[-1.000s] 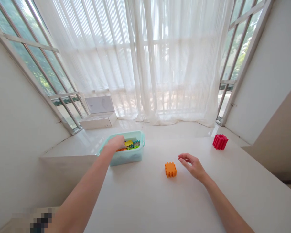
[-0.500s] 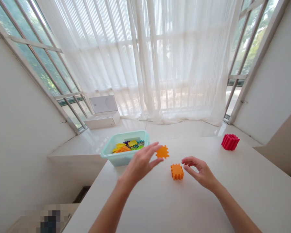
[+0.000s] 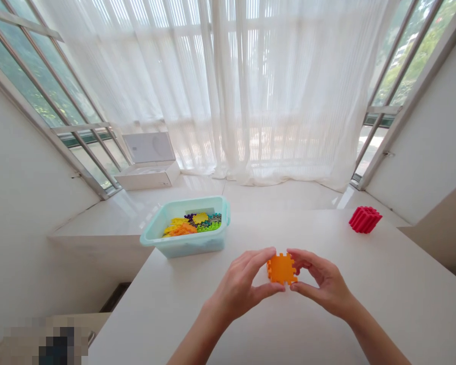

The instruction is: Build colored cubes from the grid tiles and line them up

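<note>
An orange toothed square tile (image 3: 282,268) sits between my two hands, over the small orange stack, which it mostly covers; the stack's toothed left edge peeks out. My left hand (image 3: 247,279) pinches the tile at its left side, fingertips on the upper corner and thumb at the lower edge. From the other side my right hand (image 3: 321,279) closes on it, fingers at the upper right and thumb at the lower right corner. Whether the tile is pressed flat onto the stack I cannot tell.
On the white table (image 3: 365,304), a pale teal bin (image 3: 193,248) with several coloured toothed tiles stands at the back left. A red block of stacked tiles (image 3: 365,219) lies at the back right. An opened white box (image 3: 146,175) rests on the window ledge.
My left hand has carried the orange tile right and down onto the orange stack. My right hand has moved in and taken hold at the right side. The view has shifted slightly.
</note>
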A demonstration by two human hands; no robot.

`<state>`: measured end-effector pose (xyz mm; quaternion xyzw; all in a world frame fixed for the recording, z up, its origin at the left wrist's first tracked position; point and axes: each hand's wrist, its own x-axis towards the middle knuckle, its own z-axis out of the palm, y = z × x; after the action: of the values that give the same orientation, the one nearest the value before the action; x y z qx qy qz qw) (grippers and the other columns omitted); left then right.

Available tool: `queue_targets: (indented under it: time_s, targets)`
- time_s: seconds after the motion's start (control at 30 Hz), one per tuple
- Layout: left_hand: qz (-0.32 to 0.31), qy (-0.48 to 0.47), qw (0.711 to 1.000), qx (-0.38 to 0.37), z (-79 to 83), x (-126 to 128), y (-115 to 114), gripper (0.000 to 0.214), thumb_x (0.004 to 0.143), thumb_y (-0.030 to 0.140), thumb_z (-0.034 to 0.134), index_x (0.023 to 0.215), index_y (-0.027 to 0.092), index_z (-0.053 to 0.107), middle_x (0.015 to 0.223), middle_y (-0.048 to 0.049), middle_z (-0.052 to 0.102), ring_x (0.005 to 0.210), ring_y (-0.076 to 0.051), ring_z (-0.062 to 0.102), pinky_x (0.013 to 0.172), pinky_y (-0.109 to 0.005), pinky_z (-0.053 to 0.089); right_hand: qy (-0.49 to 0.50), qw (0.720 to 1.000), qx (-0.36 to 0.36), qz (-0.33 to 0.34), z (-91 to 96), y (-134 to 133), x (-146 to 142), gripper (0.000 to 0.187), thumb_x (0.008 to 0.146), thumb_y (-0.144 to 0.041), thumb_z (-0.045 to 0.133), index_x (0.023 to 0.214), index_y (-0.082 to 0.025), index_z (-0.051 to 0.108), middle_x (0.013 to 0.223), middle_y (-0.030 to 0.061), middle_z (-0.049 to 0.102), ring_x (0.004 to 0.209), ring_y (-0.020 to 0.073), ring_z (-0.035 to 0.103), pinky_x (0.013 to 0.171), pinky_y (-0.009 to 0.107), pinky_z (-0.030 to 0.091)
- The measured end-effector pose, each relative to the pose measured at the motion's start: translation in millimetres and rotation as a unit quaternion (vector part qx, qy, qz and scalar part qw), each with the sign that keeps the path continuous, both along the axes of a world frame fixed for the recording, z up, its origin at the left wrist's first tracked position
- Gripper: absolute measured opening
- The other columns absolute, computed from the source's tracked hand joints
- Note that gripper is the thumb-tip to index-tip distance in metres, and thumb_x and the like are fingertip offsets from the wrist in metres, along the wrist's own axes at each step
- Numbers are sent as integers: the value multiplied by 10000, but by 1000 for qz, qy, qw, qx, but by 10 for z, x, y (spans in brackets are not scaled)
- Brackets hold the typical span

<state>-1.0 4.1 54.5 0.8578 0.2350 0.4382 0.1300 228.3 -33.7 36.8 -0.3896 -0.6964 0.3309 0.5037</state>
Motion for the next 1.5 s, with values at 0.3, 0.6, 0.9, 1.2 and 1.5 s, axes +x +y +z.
queue_targets:
  time_s: [0.3,0.6,0.9,1.2,1.5]
  targets:
    - [-77,-7,988,-133,41,-19,-30,561,809,259,745,1312,254,497,1328,-96,598,1194,-216,594,1003,-360,516,6,999,-43,27,15,3,42,488,798,-236,754,1245,-301,568,1058,61,665,913,231,649,787,371,581]
    - [-4,9,976,-219,-196,58,132,504,775,281,758,1235,249,556,1193,-68,672,1098,-237,630,965,-400,511,-54,998,-27,-15,-102,177,60,290,851,-313,677,1139,-289,662,1260,99,620,991,267,638,758,413,572]
    - [-28,-18,963,-268,-305,125,174,428,751,214,761,1142,231,591,1152,-50,675,1069,-211,635,962,-361,501,-115,993,-25,-15,-170,256,133,270,829,-316,688,1095,-274,689,1115,72,699,909,232,653,730,383,568]
    - [-48,-18,964,-261,-405,140,197,417,732,206,778,1106,232,594,1174,-59,659,1099,-216,615,992,-377,478,-158,987,-38,-22,-162,259,173,192,808,-292,680,996,-264,709,1054,60,722,822,211,633,667,345,502]
    - [-44,1,967,-252,-422,143,212,322,731,224,776,1024,224,642,1183,-76,651,1090,-224,621,978,-382,484,-175,983,-50,-11,-170,270,171,216,809,-291,663,1017,-265,719,1039,63,718,771,196,615,624,328,491]
